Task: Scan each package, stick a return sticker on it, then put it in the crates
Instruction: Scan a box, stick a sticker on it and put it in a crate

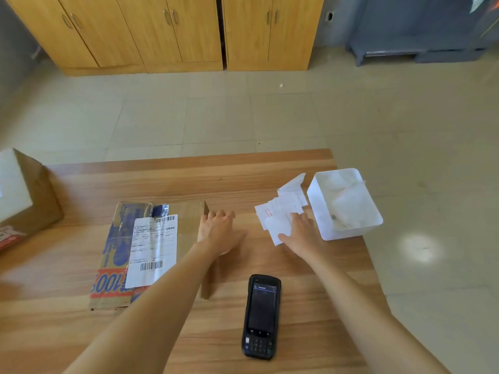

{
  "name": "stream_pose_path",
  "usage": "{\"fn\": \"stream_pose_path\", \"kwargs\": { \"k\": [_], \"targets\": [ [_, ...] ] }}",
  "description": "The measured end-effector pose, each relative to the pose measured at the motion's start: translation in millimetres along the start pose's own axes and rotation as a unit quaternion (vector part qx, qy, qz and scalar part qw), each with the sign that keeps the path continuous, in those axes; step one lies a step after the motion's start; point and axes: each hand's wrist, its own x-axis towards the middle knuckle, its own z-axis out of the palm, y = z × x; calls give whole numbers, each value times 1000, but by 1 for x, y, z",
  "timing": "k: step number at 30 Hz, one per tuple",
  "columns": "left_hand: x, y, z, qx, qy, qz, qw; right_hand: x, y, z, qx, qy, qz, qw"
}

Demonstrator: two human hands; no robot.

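Note:
A flat cardboard package (186, 220) with a white shipping label (152, 249) lies on the wooden table (297, 279). My left hand (220, 232) rests on the package's right edge with the fingers spread. A loose pile of white return stickers (280, 209) lies to the right, and my right hand (301, 233) lies on it with straight fingers. The black handheld scanner (261, 317) lies screen up on the table between my forearms, with neither hand on it.
A white plastic tub (318, 211) with crumpled paper inside stands at the table's right edge beside the stickers. A larger cardboard box (29, 201) sits at the far left. Wooden cabinets (162, 36) line the back wall across tiled floor.

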Motion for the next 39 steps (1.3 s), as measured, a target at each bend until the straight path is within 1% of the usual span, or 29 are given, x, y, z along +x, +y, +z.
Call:
{"fn": "stream_pose_path", "kwargs": {
  "k": [5, 10, 14, 16, 18, 21, 26, 32, 35, 39],
  "targets": [
    [17, 4, 11, -7, -17, -28, 999, 25, 5, 19, 29, -21, 1, 999],
    [28, 7, 18, -4, -37, -34, 999, 36, 6, 28, 5, -13, 4, 1000],
    [36, 12, 20, -3, -47, -26, 999, 45, 11, 27, 66, -2, 11, 998],
    [40, 13, 19, -1, -46, -20, 999, 48, 13, 26, 120, 18, 8, 993],
    [44, 13, 18, 3, -46, -17, 999, 49, 14, 24, 157, 17, 7, 987],
    [49, 14, 17, 7, -50, -13, 999, 50, 16, 20, 178, 13, 5, 984],
    [55, 18, 15, 10, -49, 0, 999, 52, 23, 15, 253, 16, 20, 967],
    [57, 25, -2, -1, -16, 29, 999, 49, 16, -10, 287, 52, -6, 956],
    [58, 29, -22, -65, 10, 40, 997, 46, 4, -34, 313, 49, -14, 948],
    [58, 36, -58, -234, 50, 48, 970, 36, -18, -72, 369, 33, -37, 928]
  ]
}}
